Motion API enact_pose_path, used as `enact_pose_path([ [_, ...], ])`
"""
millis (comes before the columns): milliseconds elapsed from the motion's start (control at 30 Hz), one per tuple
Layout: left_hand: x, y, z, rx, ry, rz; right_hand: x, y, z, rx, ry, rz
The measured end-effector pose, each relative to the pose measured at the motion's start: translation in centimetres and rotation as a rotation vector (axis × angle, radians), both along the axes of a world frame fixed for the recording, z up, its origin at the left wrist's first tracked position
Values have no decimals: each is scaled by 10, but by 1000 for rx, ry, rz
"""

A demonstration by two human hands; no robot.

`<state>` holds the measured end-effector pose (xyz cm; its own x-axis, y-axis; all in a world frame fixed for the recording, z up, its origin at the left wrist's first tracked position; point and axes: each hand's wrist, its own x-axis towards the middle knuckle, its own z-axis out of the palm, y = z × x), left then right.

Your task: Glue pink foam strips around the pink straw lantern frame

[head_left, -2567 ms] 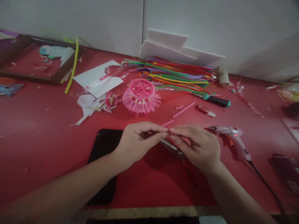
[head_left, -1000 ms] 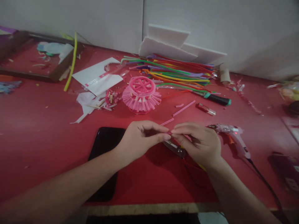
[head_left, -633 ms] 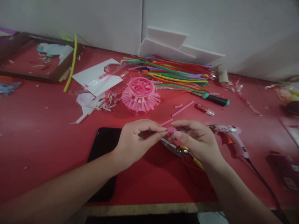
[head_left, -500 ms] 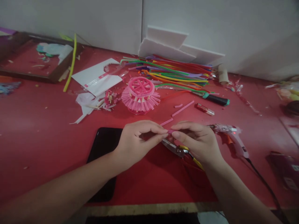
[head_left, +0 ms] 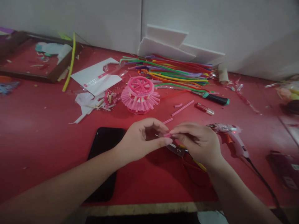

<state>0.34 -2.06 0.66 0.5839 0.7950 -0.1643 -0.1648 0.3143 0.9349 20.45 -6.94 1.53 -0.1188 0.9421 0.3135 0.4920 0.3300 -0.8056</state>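
A short pink pipe-cleaner piece (head_left: 167,135) is between my two hands, above the table. My right hand (head_left: 198,140) pinches its right end between thumb and fingertips. My left hand (head_left: 142,138) is around its other end, thumb and fingers apart; whether a fingertip touches the piece is hard to see. Beneath the hands lie scissors (head_left: 177,151) with yellow handles, partly covered by my right hand. Just beyond the fingers are cut pink pipe-cleaner lengths (head_left: 182,108). Farther back stands a round pink pipe-cleaner model (head_left: 140,95) with a fringed skirt.
A black phone (head_left: 102,177) lies under my left forearm. The glue gun (head_left: 231,133), its red light on, rests at right with its cord. Behind are a bundle of coloured pipe cleaners (head_left: 173,70), a cutter knife (head_left: 216,99), white paper (head_left: 98,74) and a brown frame (head_left: 28,76).
My left thumb and fingers have parted from their pinch on the pink piece. My right fingers have shifted slightly left and keep hold of it.
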Motion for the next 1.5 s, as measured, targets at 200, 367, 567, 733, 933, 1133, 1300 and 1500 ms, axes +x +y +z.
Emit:
enact_pose_path([
  [200,-1,6,-2,-436,-92,-203,5,0,1,119,9,189],
  [367,-3,7,-8,-501,-44,-308,7,2,2,78,19,295],
  [567,-1,7,-7,-402,-60,-189,3,-2,1,59,-56,152],
  [733,1,7,-9,-427,-119,-42,-4,-5,0,159,-80,17],
  [933,0,6,-8,-382,-94,-22,-9,-5,-8,203,-216,-50],
  [1133,2,5,-6,-354,-127,-41,-13,-6,-6,333,-275,-2],
  [1300,2,5,-8,-374,-139,-37,-14,-8,-3,371,-324,27],
  [1500,1,6,-7,-397,-162,-48,-14,-7,-3,348,-299,58],
])
